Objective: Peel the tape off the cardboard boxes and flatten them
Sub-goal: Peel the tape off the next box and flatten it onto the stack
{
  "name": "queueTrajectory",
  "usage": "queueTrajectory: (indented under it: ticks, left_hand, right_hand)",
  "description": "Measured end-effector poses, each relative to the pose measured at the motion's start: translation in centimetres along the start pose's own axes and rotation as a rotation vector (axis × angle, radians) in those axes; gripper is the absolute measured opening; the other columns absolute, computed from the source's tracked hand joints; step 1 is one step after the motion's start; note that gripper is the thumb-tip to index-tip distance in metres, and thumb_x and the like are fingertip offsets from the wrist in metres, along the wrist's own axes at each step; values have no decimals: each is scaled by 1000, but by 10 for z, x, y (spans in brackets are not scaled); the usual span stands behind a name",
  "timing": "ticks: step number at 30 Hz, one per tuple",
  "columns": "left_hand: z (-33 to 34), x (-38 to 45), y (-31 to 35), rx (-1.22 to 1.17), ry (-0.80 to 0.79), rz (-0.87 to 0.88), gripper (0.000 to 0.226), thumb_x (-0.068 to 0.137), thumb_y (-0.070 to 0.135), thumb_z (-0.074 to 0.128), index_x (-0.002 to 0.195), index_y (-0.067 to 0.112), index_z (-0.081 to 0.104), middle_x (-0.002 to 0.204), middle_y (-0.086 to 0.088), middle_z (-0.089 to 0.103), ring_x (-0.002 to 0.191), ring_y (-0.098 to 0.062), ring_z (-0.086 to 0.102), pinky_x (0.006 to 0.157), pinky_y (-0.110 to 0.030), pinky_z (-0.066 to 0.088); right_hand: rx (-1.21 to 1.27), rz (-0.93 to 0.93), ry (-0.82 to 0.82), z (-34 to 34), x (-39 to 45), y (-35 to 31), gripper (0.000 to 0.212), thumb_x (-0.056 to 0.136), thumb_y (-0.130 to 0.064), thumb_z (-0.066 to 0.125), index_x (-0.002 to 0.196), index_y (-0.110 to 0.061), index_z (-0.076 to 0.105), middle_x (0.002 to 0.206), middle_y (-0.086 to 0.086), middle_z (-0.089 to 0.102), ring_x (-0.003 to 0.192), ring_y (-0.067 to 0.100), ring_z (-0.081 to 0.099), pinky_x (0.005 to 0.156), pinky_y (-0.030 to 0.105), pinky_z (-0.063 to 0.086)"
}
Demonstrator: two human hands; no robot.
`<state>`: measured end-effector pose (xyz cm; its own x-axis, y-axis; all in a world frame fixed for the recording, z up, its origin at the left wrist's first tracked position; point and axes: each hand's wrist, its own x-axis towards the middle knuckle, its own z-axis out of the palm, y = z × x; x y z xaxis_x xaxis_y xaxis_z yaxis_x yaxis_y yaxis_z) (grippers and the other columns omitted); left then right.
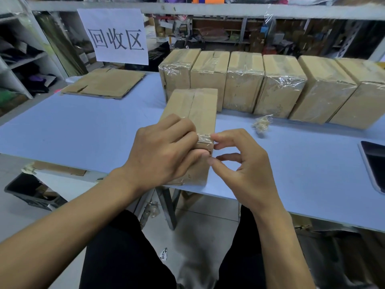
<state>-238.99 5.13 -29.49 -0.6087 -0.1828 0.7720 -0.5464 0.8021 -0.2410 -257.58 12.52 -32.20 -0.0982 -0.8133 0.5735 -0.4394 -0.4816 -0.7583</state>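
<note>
A taped cardboard box (198, 107) stands near the front edge of the blue table (83, 130). My left hand (164, 149) grips its near top corner, fingers over the top and thumb on the front face. My right hand (239, 163) is just right of that corner, index fingertip touching the wrinkled clear tape (205, 138) there, thumb curled below with nothing in it. Behind stands a row of several taped boxes (281, 86). A flattened box (104, 83) lies at the table's back left.
A crumpled ball of peeled tape (261, 125) lies right of the held box. A dark phone or tablet (375, 163) rests at the right table edge. A paper sign (116, 36) hangs behind. A black crate (31, 191) sits on the floor at left.
</note>
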Motion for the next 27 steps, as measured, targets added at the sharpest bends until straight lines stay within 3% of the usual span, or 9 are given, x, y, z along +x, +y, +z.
queueTrajectory:
  ticks: [7, 12, 20, 27]
  left_hand:
    - [6, -3, 2, 30, 51, -38, 30, 97, 30, 66, 79, 7, 69, 87, -4, 69, 75, -26, 62, 48, -37, 37]
    - [3, 3, 8, 70, 6, -116, 53, 90, 62, 64, 76, 11, 59, 83, -1, 62, 74, -23, 56, 45, -31, 29]
    - [6, 4, 14, 58, 23, -148, 42, 99, 43, 61, 70, 13, 54, 77, -2, 59, 66, -23, 53, 46, -31, 23]
    - [8, 10, 12, 40, 83, -257, 44, 102, 34, 58, 67, 9, 57, 69, -3, 56, 63, -25, 50, 42, -39, 31]
  right_hand:
    - [36, 85, -24, 4, 1, -3, 50, 78, 6, 74, 108, -31, 59, 111, -2, 60, 103, 16, 63, 77, 23, 58]
    - [57, 87, -37, 5, 2, -5, 45, 82, 3, 74, 111, -29, 60, 113, 0, 60, 104, 15, 63, 78, 18, 56]
    - [116, 124, -65, 2, 2, -3, 53, 80, 9, 70, 110, -33, 59, 114, -1, 60, 108, 19, 63, 80, 30, 60]
    - [134, 141, -58, 0, 1, -4, 51, 79, 11, 71, 109, -30, 61, 111, 1, 61, 105, 17, 62, 79, 27, 59]
